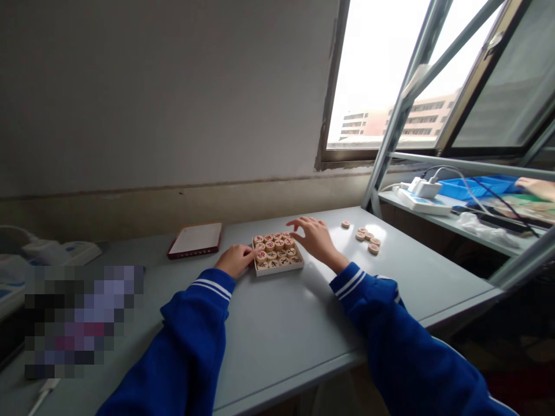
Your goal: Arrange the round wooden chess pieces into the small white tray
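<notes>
A shallow white box (281, 270) stands on the grey desk (277, 323), filled with rows of round wooden Chinese chess pieces (280, 245) marked in red and black. At its left side, my left hand (235, 261) holds the edge, thumb over the rim and the other fingers curled and partly hidden. My right hand (318, 238) hovers by the far right corner of the box, thumb and fingers apart; I see nothing between them. To the right lie several loose pieces (373, 249), with a single piece (346, 224) farther back.
A dark red box lid (197, 239) lies left of the box near the wall. A blurred-out item (87, 318) and white plugs (47, 252) are at far left. Beyond a metal frame post (392, 136), another person's hand (537, 187) is near a blue tray (477, 186).
</notes>
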`<state>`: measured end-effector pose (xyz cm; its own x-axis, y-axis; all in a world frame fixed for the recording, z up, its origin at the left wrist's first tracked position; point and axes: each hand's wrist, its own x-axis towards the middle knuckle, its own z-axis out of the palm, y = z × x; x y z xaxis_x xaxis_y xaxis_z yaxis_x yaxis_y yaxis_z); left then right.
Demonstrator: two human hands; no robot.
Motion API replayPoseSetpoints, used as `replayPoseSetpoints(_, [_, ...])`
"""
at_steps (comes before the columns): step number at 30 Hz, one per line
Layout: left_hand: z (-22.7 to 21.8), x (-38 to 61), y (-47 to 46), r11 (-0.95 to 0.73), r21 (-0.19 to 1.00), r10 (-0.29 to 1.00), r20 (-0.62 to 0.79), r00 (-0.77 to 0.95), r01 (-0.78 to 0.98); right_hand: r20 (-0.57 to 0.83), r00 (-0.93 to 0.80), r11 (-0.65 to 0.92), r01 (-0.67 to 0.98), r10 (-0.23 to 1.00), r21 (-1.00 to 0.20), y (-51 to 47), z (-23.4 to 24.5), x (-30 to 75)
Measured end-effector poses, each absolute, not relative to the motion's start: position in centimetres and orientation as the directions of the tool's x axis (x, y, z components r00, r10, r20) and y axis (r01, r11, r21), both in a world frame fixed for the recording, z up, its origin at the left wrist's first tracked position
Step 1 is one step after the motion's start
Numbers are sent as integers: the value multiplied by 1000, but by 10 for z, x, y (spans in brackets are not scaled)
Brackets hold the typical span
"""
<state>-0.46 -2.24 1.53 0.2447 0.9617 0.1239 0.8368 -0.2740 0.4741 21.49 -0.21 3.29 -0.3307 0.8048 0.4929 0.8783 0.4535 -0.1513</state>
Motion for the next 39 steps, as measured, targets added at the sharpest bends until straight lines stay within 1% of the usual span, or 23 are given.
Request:
replayPoseSetpoints(1, [15,-4,-23,-268,461,963,120,240,846,493,-263,357,928,829,-105,2,32,227])
replayPoseSetpoints(3, [16,-4,-24,-251,452,968,103,229,856,413,-138,174,983,900,-52,10,27,250])
replayPoseSetpoints(4, [16,-4,-24,-246,453,969,93,229,857,347,-96,125,990,933,-61,14,24,260])
replayPoseSetpoints(6, [17,-4,-23,-247,456,968,81,236,855,239,-78,110,986,968,-125,19,18,275])
replayPoseSetpoints(8, [17,-5,-23,-257,450,966,82,247,855,215,-106,147,973,971,-181,21,16,281])
replayPoseSetpoints(10, [17,-5,-22,-262,439,964,85,250,859,269,-155,229,936,951,-268,19,19,276])
replayPoseSetpoints(11, [17,-5,-22,-258,434,965,84,247,863,309,-204,307,889,929,-339,16,21,270])
replayPoseSetpoints(13, [17,-5,-22,-250,424,968,78,240,871,399,-337,506,721,853,-473,9,25,252])
replayPoseSetpoints(14, [17,-5,-22,-248,419,968,74,239,873,437,-403,590,627,804,-509,4,26,242])
replayPoseSetpoints(15, [16,-4,-23,-247,413,968,70,240,877,460,-456,648,559,761,-517,0,26,231])
replayPoseSetpoints(16, [16,-4,-23,-245,406,969,70,237,881,476,-494,686,519,728,-511,-4,25,221])
replayPoseSetpoints(18, [15,-3,-23,-237,387,971,76,225,891,493,-536,728,491,685,-478,-10,22,205])
replayPoseSetpoints(22, [14,0,-25,-217,349,976,89,199,912,504,-569,760,502,650,-413,-12,11,190])
replayPoseSetpoints(25, [15,0,-25,-224,365,974,76,211,904,528,-567,772,508,633,-381,-11,6,189])
replayPoseSetpoints(30, [15,-3,-21,-237,411,970,57,235,880,505,-509,712,578,697,-399,-14,11,191])
replayPoseSetpoints(35, [12,-5,-19,-256,376,966,73,247,891,452,-540,689,665,710,-288,-19,15,195])
replayPoseSetpoints(39, [13,-4,-20,-249,369,968,82,236,895,449,-569,707,664,689,-244,-21,14,195])
